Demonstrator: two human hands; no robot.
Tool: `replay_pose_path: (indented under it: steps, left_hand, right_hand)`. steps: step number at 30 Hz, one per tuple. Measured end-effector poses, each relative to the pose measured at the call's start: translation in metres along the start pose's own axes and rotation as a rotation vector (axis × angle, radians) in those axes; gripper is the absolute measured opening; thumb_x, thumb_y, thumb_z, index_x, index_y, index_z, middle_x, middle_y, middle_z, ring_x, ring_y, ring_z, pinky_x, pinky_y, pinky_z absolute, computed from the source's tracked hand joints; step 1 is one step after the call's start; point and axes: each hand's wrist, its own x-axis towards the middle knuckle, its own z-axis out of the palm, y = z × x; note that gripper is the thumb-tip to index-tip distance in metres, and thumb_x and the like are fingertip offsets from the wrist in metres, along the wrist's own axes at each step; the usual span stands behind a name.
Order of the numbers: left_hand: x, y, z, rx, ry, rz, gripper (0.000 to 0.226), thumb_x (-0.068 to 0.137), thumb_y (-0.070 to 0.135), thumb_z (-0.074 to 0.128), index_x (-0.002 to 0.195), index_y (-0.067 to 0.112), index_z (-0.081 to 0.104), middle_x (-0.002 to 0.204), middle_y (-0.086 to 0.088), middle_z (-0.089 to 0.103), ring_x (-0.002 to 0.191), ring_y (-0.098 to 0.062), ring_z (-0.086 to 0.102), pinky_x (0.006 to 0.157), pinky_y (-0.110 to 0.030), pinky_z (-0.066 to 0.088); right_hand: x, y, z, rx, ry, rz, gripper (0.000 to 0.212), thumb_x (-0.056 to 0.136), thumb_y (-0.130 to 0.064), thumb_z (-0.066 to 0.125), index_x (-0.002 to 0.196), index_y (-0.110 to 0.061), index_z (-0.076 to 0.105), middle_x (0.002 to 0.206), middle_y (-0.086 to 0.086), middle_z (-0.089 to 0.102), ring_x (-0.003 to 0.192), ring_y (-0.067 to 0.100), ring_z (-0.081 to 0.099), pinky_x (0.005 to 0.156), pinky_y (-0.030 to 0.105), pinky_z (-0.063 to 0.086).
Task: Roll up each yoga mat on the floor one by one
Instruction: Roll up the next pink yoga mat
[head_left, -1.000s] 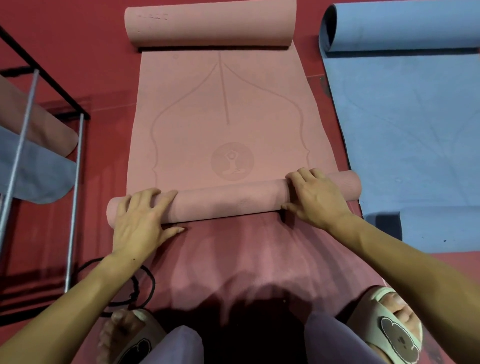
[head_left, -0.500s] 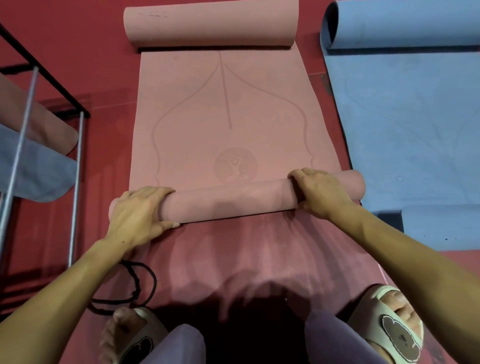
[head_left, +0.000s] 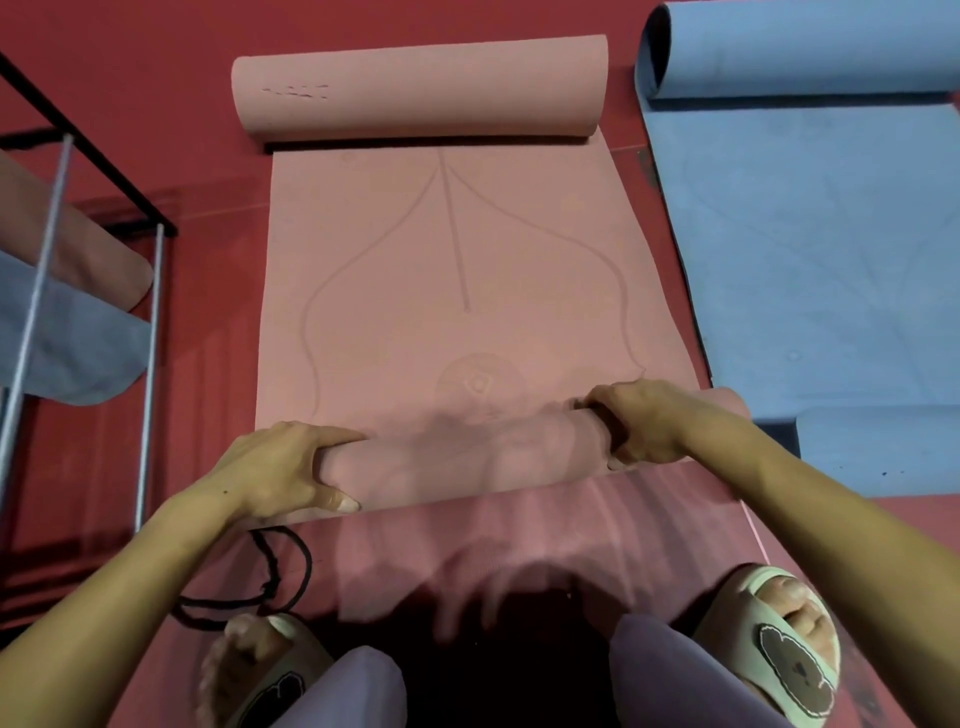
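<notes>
head view: both hands (head_left: 275, 470) (head_left: 641, 421) grip pink mat (head_left: 457, 270), no readable writing.

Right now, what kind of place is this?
Probably a yoga or fitness studio: red floor, a pink mat and blue mat laid side by side, and a metal rack holding more mats.
</notes>
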Motion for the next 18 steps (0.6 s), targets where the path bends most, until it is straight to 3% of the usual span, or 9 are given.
replay_pose_path:
  steps: [3, 8, 11, 14, 18]
  left_hand:
    - [-0.001, 0.005, -0.004, -0.019, -0.024, -0.038, 0.080, 0.064, 0.073, 0.081, 0.131, 0.082, 0.036, 0.115, 0.040, 0.060, 0.117, -0.002, 0.059, 0.088, -0.033, 0.049]
    - [0.001, 0.008, 0.001, 0.004, 0.123, -0.107, 0.094, 0.061, 0.070, 0.084, 0.146, 0.059, 0.045, 0.137, 0.026, 0.061, 0.132, -0.015, 0.056, 0.092, -0.042, 0.053]
    - [-0.002, 0.004, 0.007, -0.085, 0.205, -0.143, 0.087, 0.063, 0.064, 0.088, 0.141, 0.054, 0.052, 0.137, 0.028, 0.059, 0.131, -0.015, 0.054, 0.089, -0.045, 0.053]
    - [-0.005, 0.007, 0.012, -0.163, 0.371, -0.188, 0.063, 0.072, 0.052, 0.089, 0.129, 0.048, 0.063, 0.131, 0.023, 0.063, 0.126, -0.018, 0.055, 0.089, -0.047, 0.052]
    - [-0.011, 0.024, 0.027, -0.109, 0.524, -0.140, 0.043, 0.082, 0.034, 0.087, 0.120, 0.043, 0.069, 0.121, 0.018, 0.065, 0.116, -0.020, 0.056, 0.086, -0.044, 0.050]
  right_hand:
    - [0.000, 0.001, -0.002, 0.063, 0.016, 0.014, 0.083, 0.074, -0.031, 0.088, 0.146, -0.028, 0.047, 0.128, 0.001, 0.065, 0.116, 0.027, 0.063, 0.096, 0.041, 0.053]
    - [-0.005, -0.001, 0.000, -0.082, 0.199, 0.066, 0.102, 0.074, -0.043, 0.090, 0.156, -0.035, 0.030, 0.137, 0.005, 0.050, 0.125, 0.032, 0.048, 0.095, 0.044, 0.046]
    - [-0.007, -0.006, -0.004, -0.050, 0.237, 0.058, 0.087, 0.078, -0.034, 0.089, 0.149, -0.033, 0.039, 0.131, 0.005, 0.052, 0.120, 0.030, 0.051, 0.088, 0.043, 0.048]
    - [-0.006, -0.008, -0.009, -0.024, 0.286, 0.034, 0.061, 0.083, -0.022, 0.083, 0.136, -0.028, 0.053, 0.122, 0.003, 0.056, 0.112, 0.028, 0.054, 0.073, 0.038, 0.045]
    - [-0.005, -0.008, -0.015, -0.026, 0.302, 0.034, 0.051, 0.089, -0.018, 0.077, 0.135, -0.028, 0.057, 0.121, 0.007, 0.054, 0.109, 0.030, 0.053, 0.072, 0.038, 0.043]
